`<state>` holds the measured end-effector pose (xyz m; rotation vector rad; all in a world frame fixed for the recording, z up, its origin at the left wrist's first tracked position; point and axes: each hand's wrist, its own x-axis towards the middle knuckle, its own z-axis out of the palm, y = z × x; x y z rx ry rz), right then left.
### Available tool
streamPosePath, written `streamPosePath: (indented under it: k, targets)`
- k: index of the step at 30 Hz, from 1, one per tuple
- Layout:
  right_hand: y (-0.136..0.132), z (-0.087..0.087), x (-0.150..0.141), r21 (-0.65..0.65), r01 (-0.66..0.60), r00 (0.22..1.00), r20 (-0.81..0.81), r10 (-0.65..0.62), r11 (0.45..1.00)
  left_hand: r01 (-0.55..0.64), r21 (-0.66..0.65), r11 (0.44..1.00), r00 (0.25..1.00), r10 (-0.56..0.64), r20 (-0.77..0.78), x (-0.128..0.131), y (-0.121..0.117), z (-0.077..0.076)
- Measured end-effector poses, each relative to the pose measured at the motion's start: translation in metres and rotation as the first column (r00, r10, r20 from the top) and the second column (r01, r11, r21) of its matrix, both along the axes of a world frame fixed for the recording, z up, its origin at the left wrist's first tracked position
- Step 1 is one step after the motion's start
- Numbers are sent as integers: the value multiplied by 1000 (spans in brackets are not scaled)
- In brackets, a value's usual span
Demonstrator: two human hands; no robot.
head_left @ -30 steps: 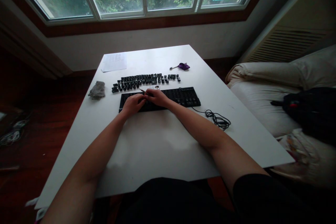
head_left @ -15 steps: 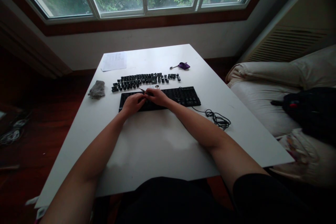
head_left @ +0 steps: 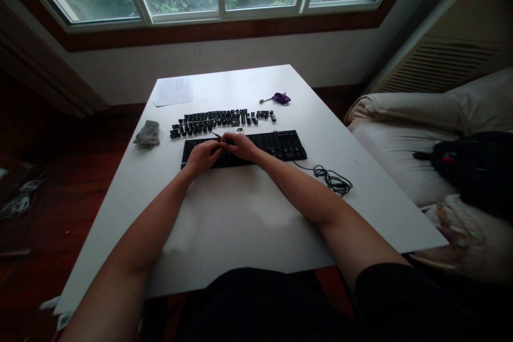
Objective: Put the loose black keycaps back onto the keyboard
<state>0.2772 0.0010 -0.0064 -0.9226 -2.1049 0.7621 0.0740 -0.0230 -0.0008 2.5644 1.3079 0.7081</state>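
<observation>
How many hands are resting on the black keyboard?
2: the left hand lies on the keyboard left of middle, the right hand beside it, fingertips meeting.

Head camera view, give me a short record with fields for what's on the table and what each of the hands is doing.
surface: white table
main item: black keyboard, many keycaps off
left hand: left hand rests on the keyboard's left half
right hand: right hand on the keyboard's middle, pinching a thin dark tool; what kind is too small to tell
behind keyboard: loose keycaps in rows
left of keycaps: grey cloth
far left corner: paper sheet
far right: purple object
right of keyboard: coiled cable
</observation>
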Motion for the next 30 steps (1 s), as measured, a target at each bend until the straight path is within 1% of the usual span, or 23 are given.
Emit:
streamPosePath:
  k: [30]
  targets:
    - [1,-4,0,13,15,1000,19,-16,1000,-1,2,1000,1000,1,-3,0,-1,0]
